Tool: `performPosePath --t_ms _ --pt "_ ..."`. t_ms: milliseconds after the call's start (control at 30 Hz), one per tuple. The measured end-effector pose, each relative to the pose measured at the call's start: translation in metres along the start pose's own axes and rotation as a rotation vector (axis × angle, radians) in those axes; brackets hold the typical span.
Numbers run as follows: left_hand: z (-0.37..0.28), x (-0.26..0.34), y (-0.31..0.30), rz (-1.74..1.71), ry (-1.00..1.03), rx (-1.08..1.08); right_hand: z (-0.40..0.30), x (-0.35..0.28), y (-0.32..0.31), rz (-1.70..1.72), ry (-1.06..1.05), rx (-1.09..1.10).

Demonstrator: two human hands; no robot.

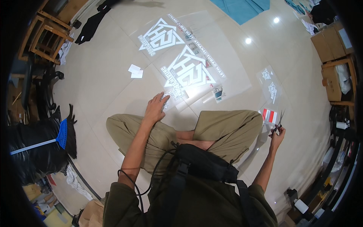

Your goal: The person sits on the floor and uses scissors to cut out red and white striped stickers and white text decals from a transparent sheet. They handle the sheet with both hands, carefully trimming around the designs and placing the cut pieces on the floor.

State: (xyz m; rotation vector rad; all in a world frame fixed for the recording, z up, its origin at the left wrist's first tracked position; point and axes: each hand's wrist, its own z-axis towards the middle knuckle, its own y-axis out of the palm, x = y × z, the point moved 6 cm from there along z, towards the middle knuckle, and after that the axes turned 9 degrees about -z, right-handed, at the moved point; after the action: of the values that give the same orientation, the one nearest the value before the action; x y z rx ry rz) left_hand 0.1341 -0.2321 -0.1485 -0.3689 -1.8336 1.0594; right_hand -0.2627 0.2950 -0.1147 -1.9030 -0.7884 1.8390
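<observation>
A large sheet of clear transfer film (232, 76) lies on the tiled floor in front of my crossed legs. It bears big white mirrored logos and lettering. At its near corner, my left hand (155, 109) rests with the fingers spread over a small film piece with a white logo (166, 104), partly hidden under the fingertips. Beside that is another small white logo (176, 93). Out to the right, my right hand (277, 136) grips scissors (280, 120), their blades pointing away from me. Just left of the blades lies a red, white and grey striped piece (269, 115).
A narrow film strip with small white logos (272, 89) lies at the right. Two white paper pieces (135, 71) sit left of the large sheet. Teal fabric (244, 10) is at the far side. A blue broom (61, 134) and cardboard boxes (330, 42) stand at the sides.
</observation>
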Motion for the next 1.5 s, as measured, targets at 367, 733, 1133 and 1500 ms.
performPosePath --t_ms 367,733,1133,1500 --pt "-0.002 0.026 -0.004 -0.033 0.054 0.094 -0.074 -0.182 0.142 0.033 -0.207 -0.204" --pt "0.006 0.223 0.025 -0.378 0.494 0.049 -0.101 -0.179 0.233 0.730 -0.084 -0.422" --pt "-0.027 0.157 0.112 -0.288 0.315 -0.415 0.103 -0.035 0.068 -0.346 -0.056 0.110" --pt "-0.026 0.143 0.131 -0.314 0.179 -0.590 0.218 -0.074 0.065 -0.416 -0.095 0.234"
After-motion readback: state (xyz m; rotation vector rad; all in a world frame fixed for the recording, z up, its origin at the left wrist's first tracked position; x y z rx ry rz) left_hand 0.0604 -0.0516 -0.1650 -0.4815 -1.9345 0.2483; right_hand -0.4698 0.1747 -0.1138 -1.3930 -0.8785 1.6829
